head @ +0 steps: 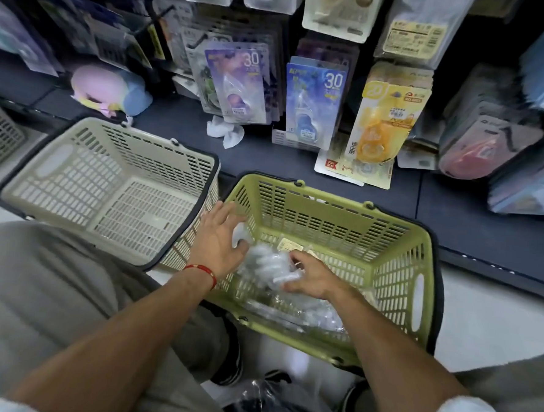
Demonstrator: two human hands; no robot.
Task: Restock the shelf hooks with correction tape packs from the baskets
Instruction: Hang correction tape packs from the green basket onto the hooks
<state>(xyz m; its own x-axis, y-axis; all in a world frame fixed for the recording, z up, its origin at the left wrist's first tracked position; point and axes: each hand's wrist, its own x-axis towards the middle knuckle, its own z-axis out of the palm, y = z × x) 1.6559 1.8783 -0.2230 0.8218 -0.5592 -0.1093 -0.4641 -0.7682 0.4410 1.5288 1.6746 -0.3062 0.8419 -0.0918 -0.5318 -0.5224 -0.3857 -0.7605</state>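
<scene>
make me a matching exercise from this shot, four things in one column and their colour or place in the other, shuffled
Things
1. basket that both hands reach into
2. basket with nothing visible in it
3. soft toy
4. hanging pack at the right of the front row

Colour or place
A. yellow and orange, on a shelf hook
B. green, on the floor at the right
C. pink and blue, lying on the dark shelf base
D. beige, on the floor at the left

Pairs: 1-B, 2-D, 3-C, 4-A
</scene>
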